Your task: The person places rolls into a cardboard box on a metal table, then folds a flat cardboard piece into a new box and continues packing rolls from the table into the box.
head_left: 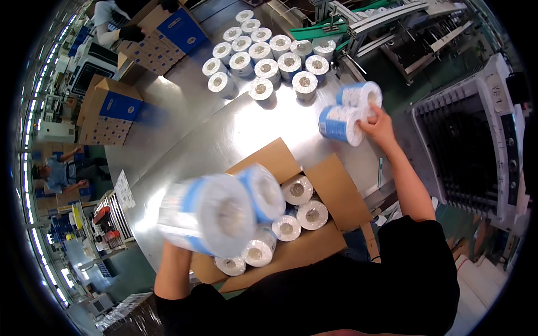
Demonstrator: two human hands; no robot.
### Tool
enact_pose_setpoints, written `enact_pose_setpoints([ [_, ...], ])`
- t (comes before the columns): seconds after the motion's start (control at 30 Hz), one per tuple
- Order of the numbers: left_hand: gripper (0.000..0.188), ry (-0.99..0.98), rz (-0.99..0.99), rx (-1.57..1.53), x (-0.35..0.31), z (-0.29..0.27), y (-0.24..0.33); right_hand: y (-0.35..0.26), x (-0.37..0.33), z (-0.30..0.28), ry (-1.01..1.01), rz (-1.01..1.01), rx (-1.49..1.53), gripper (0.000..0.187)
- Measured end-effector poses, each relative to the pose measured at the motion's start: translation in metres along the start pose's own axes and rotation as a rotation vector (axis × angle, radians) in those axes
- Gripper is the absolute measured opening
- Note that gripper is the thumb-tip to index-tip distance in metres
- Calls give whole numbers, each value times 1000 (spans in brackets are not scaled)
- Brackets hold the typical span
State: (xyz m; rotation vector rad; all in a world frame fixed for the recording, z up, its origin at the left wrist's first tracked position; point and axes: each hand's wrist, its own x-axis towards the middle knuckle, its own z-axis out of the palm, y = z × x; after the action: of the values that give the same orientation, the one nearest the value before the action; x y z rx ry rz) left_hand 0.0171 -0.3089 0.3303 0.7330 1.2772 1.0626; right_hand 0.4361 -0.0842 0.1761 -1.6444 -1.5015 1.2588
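My right hand (378, 126) grips two wrapped paper rolls (341, 123) side by side, thumb and fingers closed at their end faces, above the right side of the metal table. On the left, two more wrapped rolls (207, 215), blurred by motion, are held up close to the camera. My left forearm (172, 274) runs up behind them, and they hide the hand and its fingers. Below and between my arms is an open cardboard box (297, 252) with its flaps spread. Several white rolls (312, 215) stand inside it with their core ends up.
Several wrapped rolls (260, 88) stand grouped on the far side of the metal table (168, 151). Printed cartons (115, 109) are at the left, near a gloved co-worker's hand (131, 33). A conveyor frame (358, 28) lies far right, and a slatted grey machine (465, 140) is beside my right arm.
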Motion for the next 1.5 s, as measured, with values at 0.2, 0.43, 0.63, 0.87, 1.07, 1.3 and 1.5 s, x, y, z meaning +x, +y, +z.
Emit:
enact_pose_setpoints([
  [0.2, 41, -175, 482, 1525, -39, 87, -81, -134, -109, -11, -213, -553, -25, 74],
  [0.43, 24, -187, 318, 1878, -37, 99, -150, -135, -222, 59, -1030, -549, -789, 58],
  [0.63, 41, -243, 374, 1724, -32, 83, -149, -107, -232, 81, -793, -597, -899, 51],
  [0.87, 44, -342, 309, 1718, -51, 87, -151, -77, -243, 111, -782, -591, -1094, 42],
  [1.07, 46, -288, 355, 830, -74, 36, -119, -50, -233, 91, -669, -533, -971, 47],
  [1.3, 80, 1084, -351, 1126, -201, -76, -147, -10, -190, 8, 153, -482, -669, 42],
  [1.5, 45, 520, -53, 1062, -204, -18, -136, -65, -195, 94, -703, -113, 40, 35],
])
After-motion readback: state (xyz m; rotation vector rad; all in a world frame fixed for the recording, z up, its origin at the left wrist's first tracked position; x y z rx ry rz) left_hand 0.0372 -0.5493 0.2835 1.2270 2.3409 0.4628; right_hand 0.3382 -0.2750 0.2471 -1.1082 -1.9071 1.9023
